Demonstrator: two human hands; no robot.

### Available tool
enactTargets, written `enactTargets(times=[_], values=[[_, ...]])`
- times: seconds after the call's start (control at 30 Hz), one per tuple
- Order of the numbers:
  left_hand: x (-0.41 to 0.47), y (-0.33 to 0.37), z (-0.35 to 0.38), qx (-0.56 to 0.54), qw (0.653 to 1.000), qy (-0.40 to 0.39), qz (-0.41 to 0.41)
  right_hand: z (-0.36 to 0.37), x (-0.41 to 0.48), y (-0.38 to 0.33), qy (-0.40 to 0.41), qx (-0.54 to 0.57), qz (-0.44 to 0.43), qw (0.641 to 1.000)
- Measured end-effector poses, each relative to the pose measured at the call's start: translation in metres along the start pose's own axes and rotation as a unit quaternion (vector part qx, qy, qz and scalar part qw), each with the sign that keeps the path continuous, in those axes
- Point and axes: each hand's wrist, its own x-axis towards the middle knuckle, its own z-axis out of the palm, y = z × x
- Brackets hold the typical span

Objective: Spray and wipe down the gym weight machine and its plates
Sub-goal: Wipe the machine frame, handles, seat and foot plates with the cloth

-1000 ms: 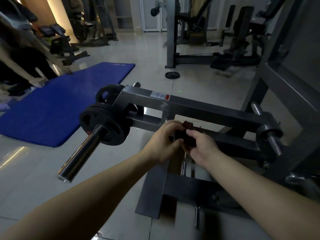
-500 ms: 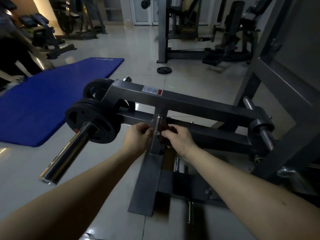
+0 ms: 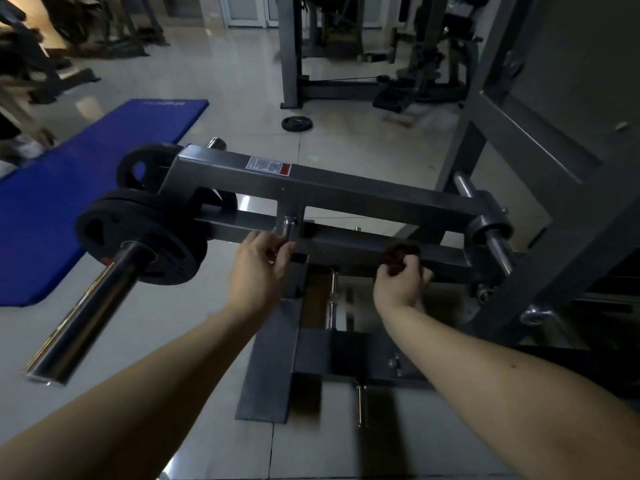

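The grey weight machine's upper arm [image 3: 363, 192] runs across the middle, with a lower bar [image 3: 349, 242] beneath it. Black plates [image 3: 145, 237] sit on a chrome sleeve [image 3: 83, 310] at the left; another plate [image 3: 138, 168] hangs behind them. My right hand [image 3: 403, 282] grips a bunched dark red cloth [image 3: 398, 256] and presses it on the lower bar, right of centre. My left hand [image 3: 261, 265] has its fingers curled on the lower bar just under a short chrome peg [image 3: 289, 226].
A blue mat [image 3: 69, 202] lies on the tiled floor at the left. A loose plate [image 3: 296, 123] rests on the floor further back. A heavy grey frame [image 3: 540, 161] rises at the right, and other machines [image 3: 346, 46] stand behind. The machine's base [image 3: 270, 368] lies below my hands.
My right hand has slid the cloth to the right along the lower bar, away from the chrome peg. My left hand stays by the peg. The view has tilted down and closer.
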Motion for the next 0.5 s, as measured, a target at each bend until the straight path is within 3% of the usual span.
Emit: enactTargets(times=[0.13,0.27,0.37,0.5], values=[[-0.001,-0.006,0.004,-0.016,0.999,0.03,0.021,0.048,-0.031,-0.024,-0.071,0.004,0.014,0.997],[0.0,-0.011,0.011,-0.031,0.998,0.051,0.029,0.073,-0.052,-0.05,-0.12,0.09,0.007,0.989],[-0.002,-0.011,0.014,-0.045,0.998,0.043,0.023,0.056,-0.031,-0.029,-0.101,0.083,0.021,0.991],[-0.001,-0.009,0.013,-0.054,0.998,0.035,0.01,0.008,0.013,0.005,-0.019,0.09,0.086,0.992]])
